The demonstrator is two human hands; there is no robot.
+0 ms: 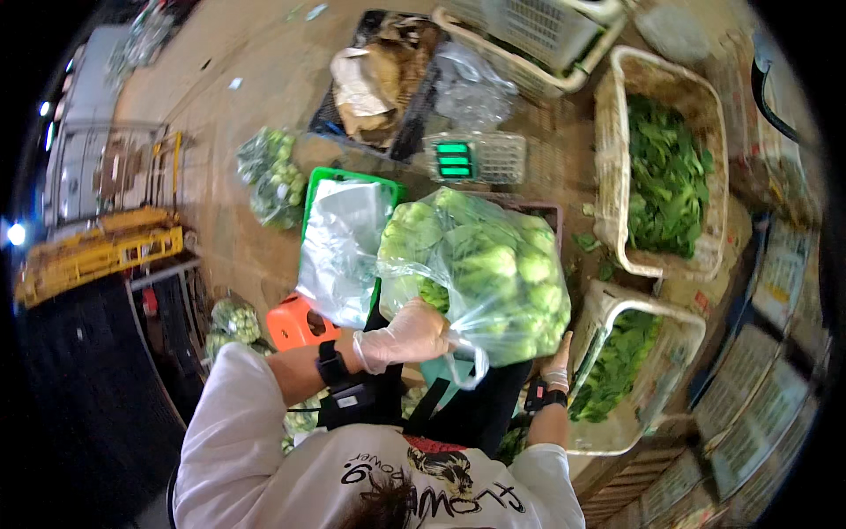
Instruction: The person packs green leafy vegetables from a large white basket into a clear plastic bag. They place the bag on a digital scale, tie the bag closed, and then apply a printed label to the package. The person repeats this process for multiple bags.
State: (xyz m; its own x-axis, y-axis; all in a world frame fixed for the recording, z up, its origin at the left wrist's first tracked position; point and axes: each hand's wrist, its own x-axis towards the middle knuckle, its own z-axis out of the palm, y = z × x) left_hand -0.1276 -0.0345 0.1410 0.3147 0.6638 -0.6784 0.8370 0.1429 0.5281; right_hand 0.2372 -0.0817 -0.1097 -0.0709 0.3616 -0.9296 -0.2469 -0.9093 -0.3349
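Note:
A large clear plastic bag full of pale green leafy vegetables, looking like bok choy (489, 271), is in front of me above my lap. My left hand (411, 334), in a thin translucent glove, is closed on the gathered neck of the bag, with a white handle loop hanging beside it. My right hand (560, 360), also gloved, is at the bag's lower right edge; its fingers are partly hidden, so its hold cannot be told. Past the bag stands a scale with a lit green display (455, 161). A green crate (318, 173) holding clear plastic bags is left of the vegetables.
White baskets of leafy greens (720, 132) (694, 330) stand on the right. A black crate with cardboard (423, 125) lies beyond the scale. An orange stool (285, 324) is near my left forearm. Bagged vegetables (271, 178) rest on the floor at left, near a yellow cart (99, 254).

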